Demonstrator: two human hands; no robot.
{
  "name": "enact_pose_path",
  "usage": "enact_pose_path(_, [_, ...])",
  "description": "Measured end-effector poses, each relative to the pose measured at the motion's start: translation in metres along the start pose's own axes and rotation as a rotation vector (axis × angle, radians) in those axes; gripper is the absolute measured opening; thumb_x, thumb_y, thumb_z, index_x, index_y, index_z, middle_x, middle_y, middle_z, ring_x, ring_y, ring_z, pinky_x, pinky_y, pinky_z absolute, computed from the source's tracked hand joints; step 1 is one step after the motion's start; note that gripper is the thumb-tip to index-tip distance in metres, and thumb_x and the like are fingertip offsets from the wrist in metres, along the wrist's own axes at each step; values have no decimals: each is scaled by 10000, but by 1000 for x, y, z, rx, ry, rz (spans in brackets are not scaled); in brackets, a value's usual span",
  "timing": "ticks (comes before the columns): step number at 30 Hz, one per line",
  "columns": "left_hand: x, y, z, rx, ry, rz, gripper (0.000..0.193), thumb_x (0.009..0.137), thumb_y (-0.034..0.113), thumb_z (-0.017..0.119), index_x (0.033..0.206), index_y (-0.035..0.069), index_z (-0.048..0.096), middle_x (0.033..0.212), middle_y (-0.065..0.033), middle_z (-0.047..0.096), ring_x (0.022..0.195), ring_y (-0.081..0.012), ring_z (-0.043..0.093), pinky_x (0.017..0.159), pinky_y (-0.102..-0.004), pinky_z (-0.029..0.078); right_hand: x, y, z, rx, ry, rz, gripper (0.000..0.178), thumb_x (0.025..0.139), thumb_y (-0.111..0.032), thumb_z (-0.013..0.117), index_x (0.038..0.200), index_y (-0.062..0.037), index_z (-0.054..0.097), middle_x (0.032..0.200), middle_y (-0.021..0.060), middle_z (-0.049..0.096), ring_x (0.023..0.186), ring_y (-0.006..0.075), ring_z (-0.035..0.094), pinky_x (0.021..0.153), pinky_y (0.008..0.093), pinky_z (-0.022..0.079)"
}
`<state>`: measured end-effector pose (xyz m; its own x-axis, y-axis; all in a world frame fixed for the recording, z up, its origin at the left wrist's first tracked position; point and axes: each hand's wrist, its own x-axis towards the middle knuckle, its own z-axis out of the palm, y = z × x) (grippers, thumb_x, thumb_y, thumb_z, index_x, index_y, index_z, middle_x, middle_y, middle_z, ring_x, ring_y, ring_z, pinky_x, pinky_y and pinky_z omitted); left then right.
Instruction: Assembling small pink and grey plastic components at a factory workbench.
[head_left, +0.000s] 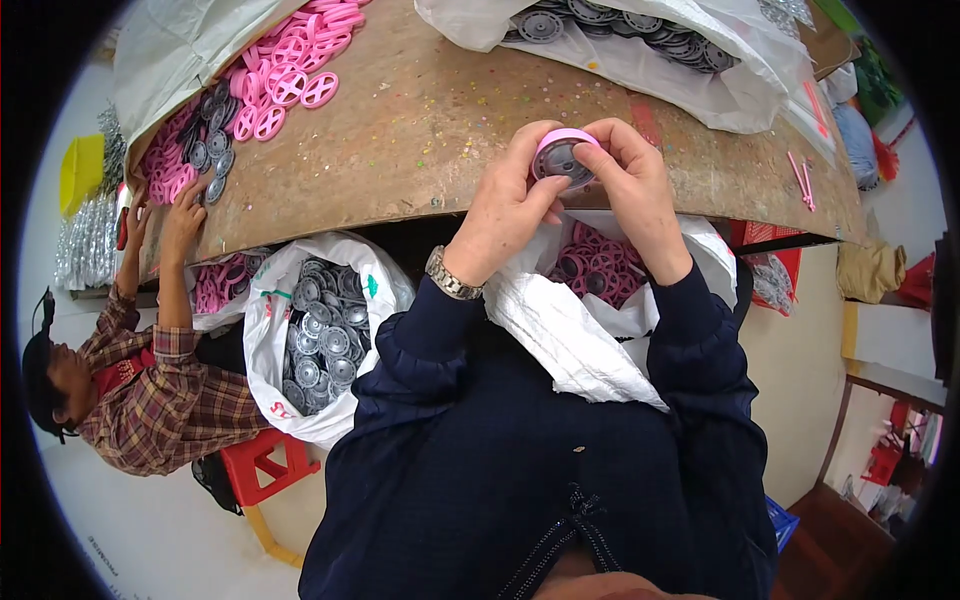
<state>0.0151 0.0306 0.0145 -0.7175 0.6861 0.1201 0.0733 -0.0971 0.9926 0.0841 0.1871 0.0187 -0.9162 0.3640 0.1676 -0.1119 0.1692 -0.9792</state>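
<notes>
My left hand [510,195] and my right hand [630,185] meet over the edge of the brown table [420,130]. Together they pinch a small round wheel [562,156], pink around its rim with a grey disc set into its face. My thumbs press on the grey face while the fingers curl around the pink rim. A metal watch [452,275] sits on my left wrist. Just below my hands, a white sack [590,330] in my lap holds several joined pink and grey wheels [595,270].
A white bag of grey discs [320,340] stands left of my lap. Pink wheels [290,75] and grey discs [620,25] lie in bags at the table's far side. A person in a plaid shirt [150,390] sits at left, hand on the table. A red stool [265,465] stands below.
</notes>
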Motion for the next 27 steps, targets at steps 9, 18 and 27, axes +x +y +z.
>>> enact_pose_path(9, [-8, 3, -3, 108, -48, 32, 426, 941, -24, 547, 1354, 51, 475, 1026, -60, 610, 715, -83, 615, 605, -232, 548, -5, -12, -1, -33, -141, 37, 135, 918, -60, 631, 1037, 2, 613, 925, 3, 648, 836, 62, 604, 761, 212, 494])
enact_pose_path(18, [0, 9, -41, 528, -47, 374, 403, 877, 136, 674, 1254, 19, 593, 1125, -149, 646, 952, -252, 627, 815, -350, 514, -20, -22, -22, -310, -235, 32, 159, 868, -76, 662, 993, 12, 619, 886, 33, 648, 819, 114, 587, 741, 275, 477])
enact_pose_path(27, [78, -16, -213, 1544, 592, 318, 394, 838, 365, 724, 1112, 90, 656, 1045, -183, 638, 1052, -403, 562, 861, -502, 488, -53, -14, -67, -995, -572, 43, 271, 784, -170, 728, 985, -3, 655, 868, 170, 685, 831, 361, 658, 734, 405, 513])
